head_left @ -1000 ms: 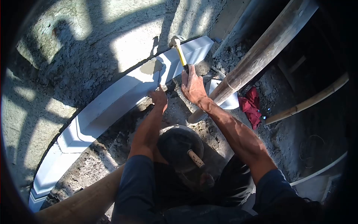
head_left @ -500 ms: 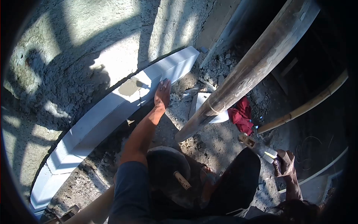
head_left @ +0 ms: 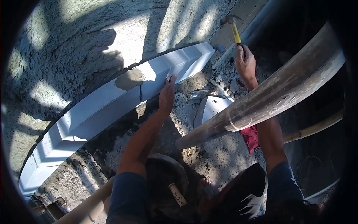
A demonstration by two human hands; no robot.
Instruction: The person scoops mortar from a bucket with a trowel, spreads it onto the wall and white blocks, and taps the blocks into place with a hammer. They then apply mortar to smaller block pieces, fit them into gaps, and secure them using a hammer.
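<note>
Swinging back up from low at the person's right side, the right hand [head_left: 246, 63] is closed round the yellow-handled hammer [head_left: 234, 30], its head now raised past the far end of the white moulding [head_left: 112, 100] that lies along the wall [head_left: 74, 48]. The left hand [head_left: 167, 95] stays flat and open against the moulding's face beside the mortar patch [head_left: 128, 80], so I judge the piece is being tapped into line

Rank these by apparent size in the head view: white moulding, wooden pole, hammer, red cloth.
1. white moulding
2. wooden pole, nearer the camera, so unsure
3. hammer and red cloth look alike, unranked
</note>
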